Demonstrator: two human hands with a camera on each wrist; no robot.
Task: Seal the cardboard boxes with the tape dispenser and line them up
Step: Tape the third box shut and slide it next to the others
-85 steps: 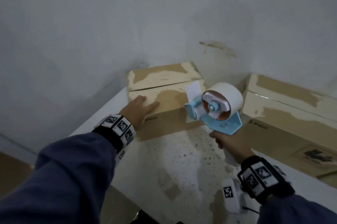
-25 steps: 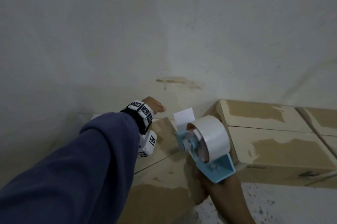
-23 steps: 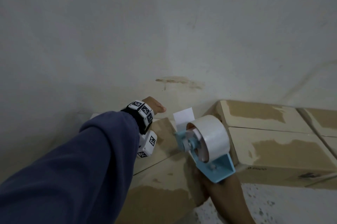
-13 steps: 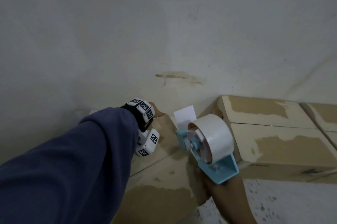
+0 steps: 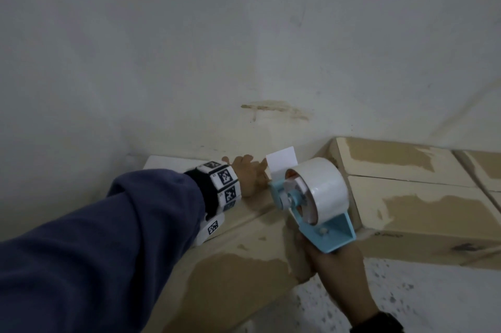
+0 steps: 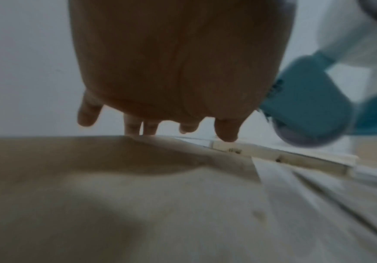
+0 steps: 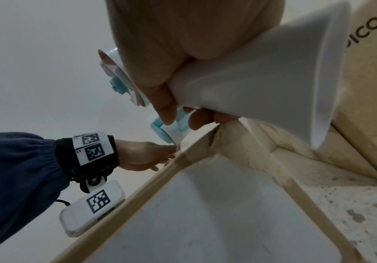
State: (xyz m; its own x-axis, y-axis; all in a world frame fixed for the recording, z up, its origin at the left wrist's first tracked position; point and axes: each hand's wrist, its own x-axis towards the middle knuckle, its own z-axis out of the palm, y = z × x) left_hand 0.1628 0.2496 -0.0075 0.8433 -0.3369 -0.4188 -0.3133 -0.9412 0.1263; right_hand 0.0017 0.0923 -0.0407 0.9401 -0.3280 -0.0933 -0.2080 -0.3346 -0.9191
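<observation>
Your left hand (image 5: 248, 178) lies on the far top edge of the near box (image 5: 230, 265), reaching in from the left under a blue sleeve (image 5: 108, 246) and a wristband (image 5: 223, 185) with black-and-white markers. The left wrist view shows its fingers (image 6: 135, 126) straight and spread, their tips at the box's far edge by the wall (image 5: 244, 34); the hand is relaxed and clasps nothing. Just right of it stands the tape dispenser (image 5: 311, 202), a light blue frame carrying a white tape roll (image 5: 325, 187), tilted toward the far end of the near box, with a white flap (image 5: 282, 164) of tape standing up at its front, close beside your left fingers. Whether the tape touches the cardboard cannot be told. Your right hand (image 5: 336, 262) holds the dispenser from below; the right wrist view shows its fingers (image 7: 162, 99) curled firmly round the handle. To the right, a second box (image 5: 406, 197) sits against the wall, its flaps down with a seam running along the top, touching the near box at the corner. A third box (image 5: 485, 170) shows at the right edge. All rest on a speckled white table (image 5: 433, 292).
</observation>
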